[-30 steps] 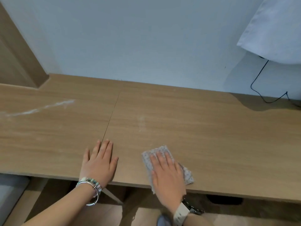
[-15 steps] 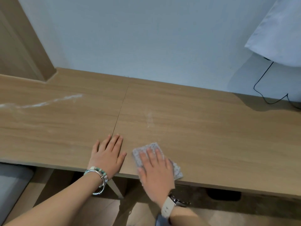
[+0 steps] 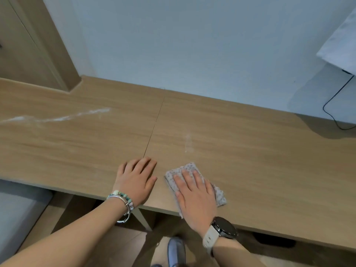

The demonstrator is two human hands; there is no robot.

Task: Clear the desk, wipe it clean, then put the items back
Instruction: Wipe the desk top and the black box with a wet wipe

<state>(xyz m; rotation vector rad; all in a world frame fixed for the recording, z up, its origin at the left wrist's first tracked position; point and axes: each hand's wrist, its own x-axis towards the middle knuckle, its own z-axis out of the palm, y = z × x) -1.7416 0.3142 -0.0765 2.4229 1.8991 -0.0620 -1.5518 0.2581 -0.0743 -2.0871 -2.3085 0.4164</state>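
A long wooden desk (image 3: pixel 250 151) runs along a pale wall, with a seam down its middle. My right hand (image 3: pixel 194 195) presses flat on a grey speckled cloth (image 3: pixel 187 168) at the desk's front edge, just right of the seam; part of the cloth hangs over the edge. My left hand (image 3: pixel 135 178) rests on the wood beside it, fingers slightly curled, holding nothing. A white dusty streak (image 3: pixel 57 118) crosses the left half of the desk. A fainter white smear (image 3: pixel 187 140) lies beyond the cloth.
A wooden panel (image 3: pixel 38 45) stands at the back left. White fabric (image 3: pixel 341 45) hangs at the top right, with a black cable (image 3: pixel 331 112) trailing onto the desk. A grey cushion (image 3: pixel 17 214) sits low left. A grey shoe (image 3: pixel 176 251) shows under the desk.
My right hand has slid the cloth leftwards along the front edge, towards my left hand. The view has turned left. My left fingers have curled a little.
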